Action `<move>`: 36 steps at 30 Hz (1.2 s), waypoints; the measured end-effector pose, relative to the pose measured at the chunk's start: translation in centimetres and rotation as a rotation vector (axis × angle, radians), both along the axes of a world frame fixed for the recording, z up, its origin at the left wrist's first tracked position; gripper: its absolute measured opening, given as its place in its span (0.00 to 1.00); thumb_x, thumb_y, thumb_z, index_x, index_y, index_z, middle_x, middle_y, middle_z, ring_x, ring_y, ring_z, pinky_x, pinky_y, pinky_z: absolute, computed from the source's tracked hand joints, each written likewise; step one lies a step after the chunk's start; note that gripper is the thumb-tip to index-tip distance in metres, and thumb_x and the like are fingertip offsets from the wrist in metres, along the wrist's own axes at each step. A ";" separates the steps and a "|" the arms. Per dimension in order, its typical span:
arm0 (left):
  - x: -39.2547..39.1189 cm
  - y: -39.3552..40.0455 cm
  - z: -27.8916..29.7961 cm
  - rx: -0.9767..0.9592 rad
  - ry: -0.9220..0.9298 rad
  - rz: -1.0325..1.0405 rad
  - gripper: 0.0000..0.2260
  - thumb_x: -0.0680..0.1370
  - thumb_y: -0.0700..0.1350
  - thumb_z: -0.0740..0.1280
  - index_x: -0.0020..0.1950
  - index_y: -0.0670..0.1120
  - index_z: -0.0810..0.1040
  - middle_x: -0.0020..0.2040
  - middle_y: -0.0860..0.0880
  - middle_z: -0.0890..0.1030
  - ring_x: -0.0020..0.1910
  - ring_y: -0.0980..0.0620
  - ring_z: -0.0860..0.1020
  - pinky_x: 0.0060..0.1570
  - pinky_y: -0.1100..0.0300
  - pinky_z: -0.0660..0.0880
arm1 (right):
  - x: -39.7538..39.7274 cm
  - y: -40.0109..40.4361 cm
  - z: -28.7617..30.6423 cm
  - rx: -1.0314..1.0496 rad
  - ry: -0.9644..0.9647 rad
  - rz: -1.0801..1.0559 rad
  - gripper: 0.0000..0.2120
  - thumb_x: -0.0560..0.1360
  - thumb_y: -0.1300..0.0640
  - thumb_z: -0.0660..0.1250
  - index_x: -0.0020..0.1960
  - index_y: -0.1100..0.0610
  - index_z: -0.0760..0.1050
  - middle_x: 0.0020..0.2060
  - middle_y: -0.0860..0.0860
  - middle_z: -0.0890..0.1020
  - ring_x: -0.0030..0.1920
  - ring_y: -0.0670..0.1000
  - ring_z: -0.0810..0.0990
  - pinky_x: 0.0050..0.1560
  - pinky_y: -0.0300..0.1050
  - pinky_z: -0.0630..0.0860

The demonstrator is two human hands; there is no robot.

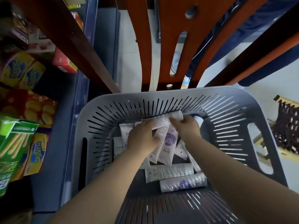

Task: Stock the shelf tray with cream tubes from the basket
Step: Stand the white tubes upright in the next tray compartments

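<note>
- Both hands are down inside the grey slotted basket, at its far wall, where the cream tubes have piled; reaching there seems the plain way to gather several at once rather than one by one.
- The right hand has its fingers curled round the capped end of a white printed tube, which lies across the heap near the far wall; gripping by the stiff cap end looks meant to lift it without squeezing the soft body.
- The left hand lies over the heap with fingers bent round a bunch of pale tubes that fan out below its thumb; it appears to be grasping them as a bundle, though how many it truly holds I cannot tell.
- The tubes are white and lilac, flat at the crimped tail and round at the cap; some carry a purple round badge, others show small dark print on the back.
- More tubes lie loose on the basket floor; a white printed one and a badge-marked one rest side by side toward the near edge, apart from the hands; others stand against the left wall.
- The shelf tray is not identifiable here; snack boxes fill the shelves at the left, so stocking is judged not yet under way for this handful.
</note>
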State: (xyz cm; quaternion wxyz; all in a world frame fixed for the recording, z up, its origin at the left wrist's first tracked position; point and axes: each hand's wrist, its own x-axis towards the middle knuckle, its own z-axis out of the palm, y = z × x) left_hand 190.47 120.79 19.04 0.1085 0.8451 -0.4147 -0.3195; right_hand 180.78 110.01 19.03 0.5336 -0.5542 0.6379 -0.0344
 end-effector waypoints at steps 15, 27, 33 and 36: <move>-1.7 1.9 5.1 -0.151 1.265 1.185 0.10 0.79 0.47 0.63 0.49 0.40 0.77 0.44 0.42 0.80 0.41 0.46 0.79 0.33 0.55 0.79 | -4.5 6.4 5.3 -0.366 -0.228 0.576 0.16 0.68 0.65 0.74 0.53 0.54 0.75 0.47 0.50 0.82 0.45 0.51 0.81 0.43 0.41 0.79; -2.2 4.3 3.9 -0.260 1.210 1.227 0.10 0.77 0.37 0.65 0.53 0.51 0.74 0.47 0.46 0.80 0.44 0.47 0.79 0.42 0.52 0.76 | -6.4 6.3 4.6 -0.502 -0.190 0.727 0.21 0.70 0.70 0.68 0.62 0.58 0.73 0.56 0.52 0.80 0.55 0.50 0.77 0.54 0.39 0.74; -1.5 4.3 3.2 -0.369 1.170 1.165 0.17 0.76 0.33 0.63 0.60 0.51 0.72 0.44 0.49 0.80 0.41 0.52 0.79 0.39 0.55 0.74 | -2.8 1.7 3.4 -0.144 0.045 0.190 0.24 0.71 0.59 0.73 0.65 0.58 0.71 0.53 0.52 0.79 0.54 0.51 0.78 0.54 0.41 0.74; -1.7 4.0 2.6 -0.377 1.168 1.136 0.19 0.76 0.32 0.63 0.63 0.51 0.72 0.44 0.49 0.81 0.42 0.51 0.80 0.40 0.54 0.75 | -1.2 0.1 2.6 -0.078 0.136 0.235 0.27 0.71 0.57 0.73 0.68 0.59 0.69 0.60 0.54 0.78 0.59 0.53 0.77 0.57 0.43 0.72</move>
